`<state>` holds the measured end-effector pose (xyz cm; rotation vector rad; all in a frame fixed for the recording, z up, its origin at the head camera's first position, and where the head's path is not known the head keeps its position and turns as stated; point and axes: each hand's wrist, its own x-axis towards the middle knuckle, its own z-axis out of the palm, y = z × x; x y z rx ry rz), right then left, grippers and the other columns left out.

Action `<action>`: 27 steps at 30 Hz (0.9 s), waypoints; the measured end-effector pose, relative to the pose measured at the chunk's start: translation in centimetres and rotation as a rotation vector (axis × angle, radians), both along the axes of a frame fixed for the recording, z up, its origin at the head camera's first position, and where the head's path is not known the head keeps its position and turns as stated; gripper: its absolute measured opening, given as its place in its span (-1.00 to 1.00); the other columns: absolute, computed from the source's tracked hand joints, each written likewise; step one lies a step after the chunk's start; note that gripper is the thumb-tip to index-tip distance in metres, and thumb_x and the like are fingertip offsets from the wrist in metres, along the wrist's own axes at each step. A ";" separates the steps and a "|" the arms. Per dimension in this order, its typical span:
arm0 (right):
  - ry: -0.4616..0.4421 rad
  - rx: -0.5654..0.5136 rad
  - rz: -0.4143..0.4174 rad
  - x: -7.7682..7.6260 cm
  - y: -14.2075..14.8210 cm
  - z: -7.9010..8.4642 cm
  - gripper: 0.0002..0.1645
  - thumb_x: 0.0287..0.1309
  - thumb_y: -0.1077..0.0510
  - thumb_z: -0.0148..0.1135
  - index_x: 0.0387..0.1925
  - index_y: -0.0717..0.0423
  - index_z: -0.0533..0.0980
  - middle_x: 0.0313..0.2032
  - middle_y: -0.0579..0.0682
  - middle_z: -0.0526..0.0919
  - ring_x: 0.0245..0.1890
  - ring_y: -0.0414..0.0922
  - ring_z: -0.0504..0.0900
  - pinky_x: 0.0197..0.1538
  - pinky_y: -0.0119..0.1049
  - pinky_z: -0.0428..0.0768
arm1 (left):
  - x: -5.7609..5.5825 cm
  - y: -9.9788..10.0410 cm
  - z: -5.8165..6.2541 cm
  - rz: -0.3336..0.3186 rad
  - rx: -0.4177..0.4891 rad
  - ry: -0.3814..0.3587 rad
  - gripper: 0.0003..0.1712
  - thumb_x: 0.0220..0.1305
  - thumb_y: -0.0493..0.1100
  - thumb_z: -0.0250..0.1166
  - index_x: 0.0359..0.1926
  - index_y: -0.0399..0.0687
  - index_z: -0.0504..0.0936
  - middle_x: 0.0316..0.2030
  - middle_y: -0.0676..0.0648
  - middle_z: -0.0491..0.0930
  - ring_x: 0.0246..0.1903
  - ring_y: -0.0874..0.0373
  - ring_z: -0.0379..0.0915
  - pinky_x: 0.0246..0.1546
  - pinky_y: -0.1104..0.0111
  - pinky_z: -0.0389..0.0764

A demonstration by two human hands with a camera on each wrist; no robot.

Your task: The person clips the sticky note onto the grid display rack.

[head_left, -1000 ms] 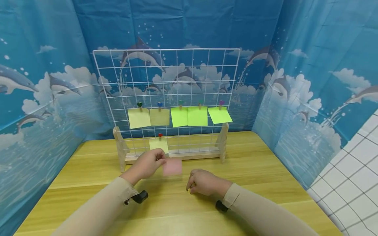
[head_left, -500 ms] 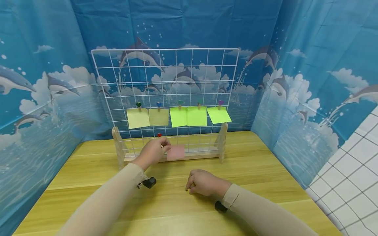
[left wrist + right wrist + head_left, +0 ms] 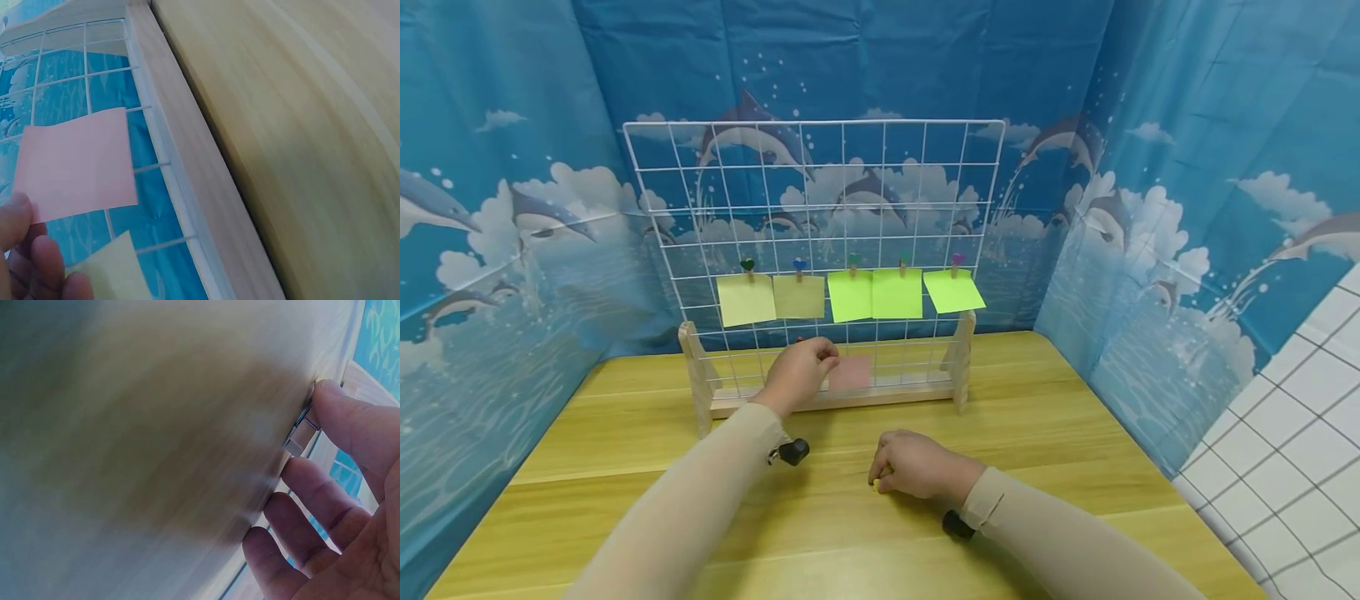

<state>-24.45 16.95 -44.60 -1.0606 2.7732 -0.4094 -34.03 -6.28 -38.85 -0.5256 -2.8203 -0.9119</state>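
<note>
My left hand (image 3: 797, 375) pinches a pink sticky note (image 3: 853, 372) by its left edge, between thumb and fingers. The note hovers before the lower rows of a white wire grid panel (image 3: 883, 204); whether it touches the wires I cannot tell. In the left wrist view, a pale yellow note (image 3: 117, 270) shows beside that hand, which hides it in the head view. Low over the table, my right hand (image 3: 919, 464) holds a small clothespin (image 3: 301, 433) between thumb and index finger. Only a yellow bit of the clothespin shows in the head view.
Several yellow and green notes (image 3: 897, 293) hang in a row on the grid, under heart-topped clothespins (image 3: 800, 265). Wooden feet (image 3: 961, 362) and a bottom bar (image 3: 910, 390) support the panel on the wooden table (image 3: 820, 533). Dolphin-print curtains (image 3: 925, 58) stand behind.
My left hand has carried the pink note forward and slightly right, from above the table up to the grid's lower rows. My right hand has stayed nearly still with the clothespin.
</note>
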 end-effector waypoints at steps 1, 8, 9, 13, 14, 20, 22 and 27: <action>-0.002 -0.002 0.000 0.0 0.0 0.0 -0.91 0.27 0.07 0.51 -0.20 -0.13 0.83 -0.29 -0.30 0.60 -0.32 -0.42 0.45 -0.09 -0.43 0.59 | -0.1 0.1 -0.1 0.007 0.002 0.002 -0.79 0.60 0.01 0.21 0.04 0.12 0.71 -0.03 0.05 0.75 -0.15 0.11 0.65 -0.06 0.13 0.68; -0.014 -0.026 -0.009 0.0 -0.1 0.1 -0.93 0.27 0.10 0.51 -0.22 -0.10 0.83 -0.32 -0.29 0.58 -0.35 -0.43 0.42 -0.11 -0.46 0.57 | -0.4 1.0 -0.1 0.028 0.023 0.022 -0.72 0.60 0.07 0.20 0.12 0.11 0.69 0.03 0.01 0.75 -0.05 0.05 0.70 0.00 0.09 0.70; -0.012 -0.027 -0.008 0.0 -0.2 0.0 -0.93 0.27 0.10 0.51 -0.22 -0.10 0.83 -0.32 -0.29 0.58 -0.35 -0.43 0.42 -0.11 -0.46 0.57 | -0.5 1.0 -0.1 0.031 0.027 0.023 -0.72 0.60 0.07 0.21 0.12 0.11 0.69 0.03 0.01 0.75 -0.06 0.06 0.70 -0.01 0.09 0.70; -0.009 -0.029 -0.006 0.0 -0.2 0.0 -0.93 0.26 0.11 0.51 -0.22 -0.09 0.83 -0.32 -0.29 0.58 -0.34 -0.43 0.44 -0.09 -0.45 0.58 | -0.6 1.3 -0.1 0.049 0.042 0.035 -0.75 0.58 0.05 0.23 0.08 0.11 0.70 -0.01 0.02 0.75 -0.11 0.07 0.70 -0.05 0.11 0.71; -0.010 -0.029 -0.007 0.0 -0.2 0.0 -0.92 0.27 0.11 0.51 -0.22 -0.09 0.83 -0.32 -0.29 0.59 -0.33 -0.43 0.44 -0.08 -0.44 0.59 | -0.6 1.3 -0.1 0.052 0.042 0.038 -0.76 0.58 0.05 0.24 0.07 0.12 0.70 -0.01 0.03 0.76 -0.11 0.08 0.70 -0.05 0.11 0.71; -0.017 -0.023 -0.014 0.0 -0.2 0.0 -0.92 0.27 0.11 0.51 -0.21 -0.10 0.83 -0.31 -0.31 0.59 -0.33 -0.43 0.44 -0.07 -0.44 0.59 | -0.8 1.9 -0.5 0.065 0.059 0.060 -0.80 0.58 0.02 0.24 0.02 0.12 0.73 -0.02 0.02 0.78 -0.10 0.05 0.72 -0.04 0.10 0.71; -0.022 -0.027 -0.015 0.0 -0.2 0.0 -0.92 0.27 0.11 0.51 -0.22 -0.10 0.83 -0.32 -0.30 0.58 -0.33 -0.43 0.44 -0.08 -0.45 0.59 | -0.9 2.0 -0.6 0.079 0.069 0.068 -0.80 0.58 0.02 0.24 0.01 0.12 0.73 -0.04 0.02 0.78 -0.12 0.05 0.72 -0.06 0.11 0.71; -0.032 -0.037 -0.021 0.1 -0.2 0.1 -0.93 0.27 0.12 0.51 -0.22 -0.09 0.83 -0.32 -0.29 0.59 -0.34 -0.43 0.44 -0.09 -0.45 0.58 | -1.1 2.3 -0.8 0.112 0.065 0.084 -0.75 0.57 0.03 0.25 0.09 0.09 0.71 -0.04 0.01 0.79 -0.13 0.04 0.74 -0.09 0.11 0.73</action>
